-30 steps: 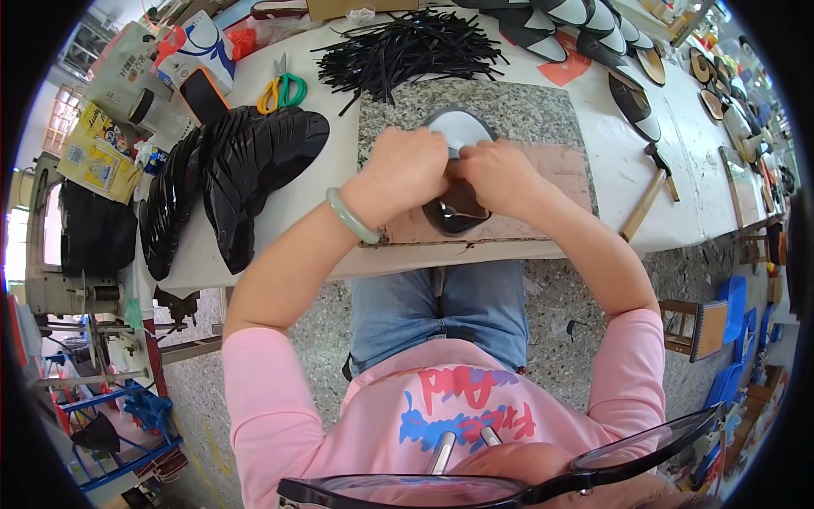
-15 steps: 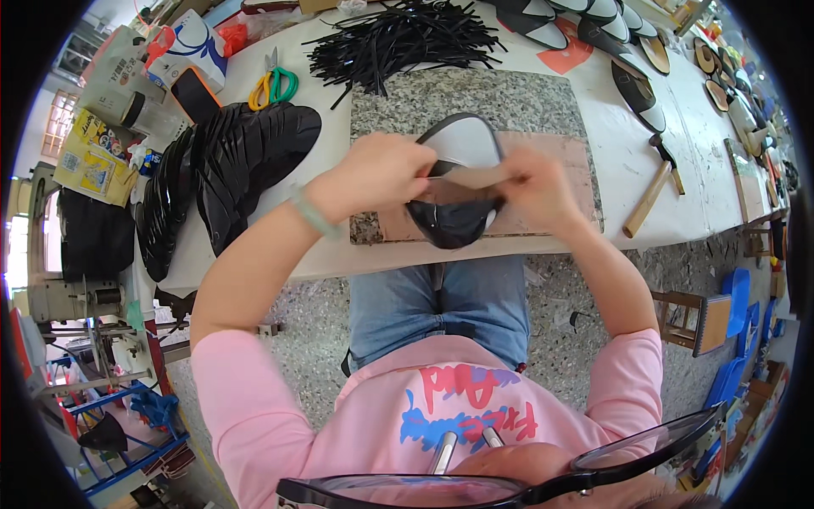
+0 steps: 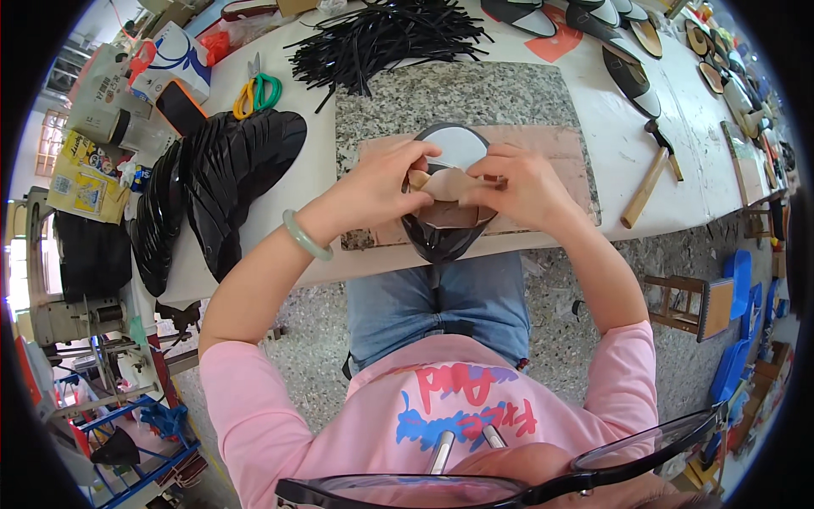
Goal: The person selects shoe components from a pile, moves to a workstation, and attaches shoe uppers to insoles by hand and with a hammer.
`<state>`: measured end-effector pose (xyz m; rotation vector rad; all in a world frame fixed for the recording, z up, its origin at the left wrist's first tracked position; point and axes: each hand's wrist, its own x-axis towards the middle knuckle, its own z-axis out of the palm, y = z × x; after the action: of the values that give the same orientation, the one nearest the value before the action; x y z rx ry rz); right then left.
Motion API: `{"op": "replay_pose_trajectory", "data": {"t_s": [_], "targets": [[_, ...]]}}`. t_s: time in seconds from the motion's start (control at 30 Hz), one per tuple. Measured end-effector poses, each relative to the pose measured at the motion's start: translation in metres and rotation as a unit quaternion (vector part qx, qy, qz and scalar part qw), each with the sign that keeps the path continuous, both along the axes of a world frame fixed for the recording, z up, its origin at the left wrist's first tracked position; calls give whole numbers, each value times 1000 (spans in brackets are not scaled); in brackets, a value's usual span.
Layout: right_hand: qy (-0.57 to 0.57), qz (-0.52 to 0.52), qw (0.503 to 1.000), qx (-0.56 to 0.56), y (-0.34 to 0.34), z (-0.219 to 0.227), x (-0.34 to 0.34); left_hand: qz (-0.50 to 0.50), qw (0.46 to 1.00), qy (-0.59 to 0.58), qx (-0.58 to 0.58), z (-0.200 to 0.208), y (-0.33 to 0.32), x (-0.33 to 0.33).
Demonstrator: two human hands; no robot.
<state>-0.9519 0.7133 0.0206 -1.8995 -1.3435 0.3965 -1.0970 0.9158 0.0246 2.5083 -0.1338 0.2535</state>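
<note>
A shoe upper (image 3: 448, 237), glossy black with a white panel, lies at the near edge of the worktop in front of me. Across its opening stretches a beige strip of lining (image 3: 451, 181), bent upward in the middle. My left hand (image 3: 388, 182) pinches the strip's left end between thumb and fingers. At the other end, my right hand (image 3: 521, 185) grips it the same way, fingertips close to the white panel. Both hands cover parts of the upper's sides. Beneath lie a pinkish-brown sheet (image 3: 555, 165) and a speckled stone slab (image 3: 458, 93).
Stacked black shoe uppers (image 3: 246, 153) lie to the left, below green-and-yellow-handled scissors (image 3: 256, 92) and a phone (image 3: 181, 108). Black strips (image 3: 386, 42) are heaped at the back. A hammer (image 3: 646, 187) rests on the right, near more shoe uppers (image 3: 629, 78).
The right hand's blur has gone and both hands are closer together around the lining strip. The upper has shifted slightly toward me, and the strip, stretched flat before, now bends upward.
</note>
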Motion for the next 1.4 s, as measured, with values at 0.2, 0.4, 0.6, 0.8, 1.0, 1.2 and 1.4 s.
{"op": "replay_pose_trajectory", "data": {"t_s": [0.2, 0.4, 0.6, 0.8, 1.0, 1.2, 1.4], "targets": [[135, -129, 981, 46, -7, -31, 11, 6, 992, 119, -46, -5, -4, -11], [180, -212, 956, 94, -7, -48, 3, 45, 991, 115, 54, 6, -12, -9], [78, 0, 996, 42, -26, -26, -12, -20, 999, 7, -49, -9, -26, 13], [-46, -22, 999, -8, -25, -14, -12, 51, 992, 12, -113, -8, -15, 10], [-53, -109, 991, -51, -5, -2, -8, 70, 995, -4, -75, -4, -23, 15], [-36, -163, 985, 37, -3, -18, -8, 52, 972, 54, -221, -12, -32, 4], [36, -213, 971, 99, -13, -26, -23, 102, 952, 131, -258, -3, -34, 3]]}}
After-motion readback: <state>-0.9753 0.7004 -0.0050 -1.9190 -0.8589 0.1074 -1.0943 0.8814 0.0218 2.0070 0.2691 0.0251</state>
